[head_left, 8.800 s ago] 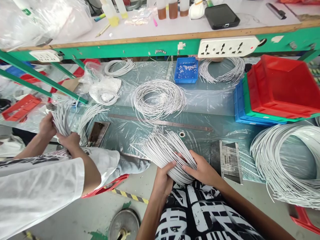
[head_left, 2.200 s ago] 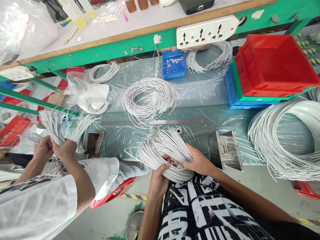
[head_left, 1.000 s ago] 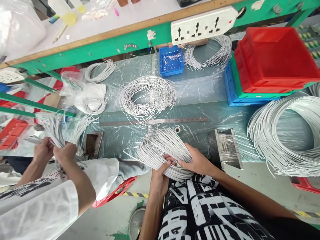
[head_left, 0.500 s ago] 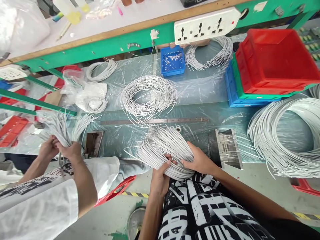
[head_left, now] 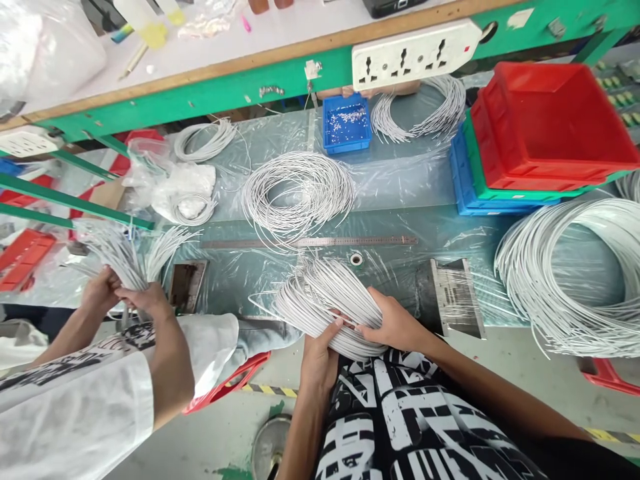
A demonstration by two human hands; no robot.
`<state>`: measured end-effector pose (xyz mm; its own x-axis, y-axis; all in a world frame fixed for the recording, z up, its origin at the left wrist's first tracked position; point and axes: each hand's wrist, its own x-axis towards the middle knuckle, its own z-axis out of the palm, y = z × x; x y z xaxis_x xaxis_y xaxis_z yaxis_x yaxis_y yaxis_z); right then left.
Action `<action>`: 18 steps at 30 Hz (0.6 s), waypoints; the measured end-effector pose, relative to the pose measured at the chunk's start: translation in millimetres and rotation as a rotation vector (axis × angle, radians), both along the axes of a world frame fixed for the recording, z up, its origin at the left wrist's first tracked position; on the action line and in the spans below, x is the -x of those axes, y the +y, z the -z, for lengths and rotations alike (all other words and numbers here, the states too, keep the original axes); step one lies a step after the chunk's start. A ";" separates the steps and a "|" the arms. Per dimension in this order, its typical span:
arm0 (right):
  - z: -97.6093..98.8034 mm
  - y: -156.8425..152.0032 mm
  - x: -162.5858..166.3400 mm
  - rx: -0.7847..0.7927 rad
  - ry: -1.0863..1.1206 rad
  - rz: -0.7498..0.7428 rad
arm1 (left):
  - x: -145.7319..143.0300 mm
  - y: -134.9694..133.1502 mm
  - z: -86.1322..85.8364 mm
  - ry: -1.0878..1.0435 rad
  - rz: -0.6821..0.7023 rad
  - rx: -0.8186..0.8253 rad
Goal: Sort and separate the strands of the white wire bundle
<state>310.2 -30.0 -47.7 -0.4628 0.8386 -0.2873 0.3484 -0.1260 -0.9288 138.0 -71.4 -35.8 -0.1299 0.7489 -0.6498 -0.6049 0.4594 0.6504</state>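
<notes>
A thick coil of white cable rests at the bench's front edge, close against my body. My left hand grips its near side from below, with the thumb on top and fingertips showing between the strands. On the coil's right side my right hand is closed round a bunch of the strands. Just beyond the coil lies a small white roll, and behind that a steel ruler. A metal block with slanted plates stands right of my right hand.
Other cable coils lie on the bench, one large coil at the right. Red, green and blue bins are stacked behind it. A blue tray holds tiny pieces. At left, a co-worker's hands hold a cable bundle.
My right hand has shifted slightly left, and the coil's upper strands have moved a little, leaving the small white roll in fuller view. The co-worker's hands have moved slightly.
</notes>
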 end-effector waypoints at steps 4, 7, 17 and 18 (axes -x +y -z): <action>-0.1 -1.9 0.1 0.011 0.035 0.047 | 1.7 -2.6 1.6 -0.049 0.053 -0.031; 1.1 -3.0 1.3 0.010 0.026 -0.021 | 1.2 -2.5 2.2 -0.051 0.012 -0.005; 3.8 0.5 -1.2 -0.036 -0.027 -0.071 | 0.8 -2.7 2.0 0.014 -0.059 0.058; 3.3 1.4 -2.0 -0.030 -0.016 -0.066 | 1.0 -2.7 2.2 0.013 -0.057 0.059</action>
<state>312.3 -28.6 -51.1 -0.5129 0.8146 -0.2709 0.3704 -0.0747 -0.9259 136.9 -74.1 -38.0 -0.1795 0.7008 -0.6904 -0.6231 0.4621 0.6310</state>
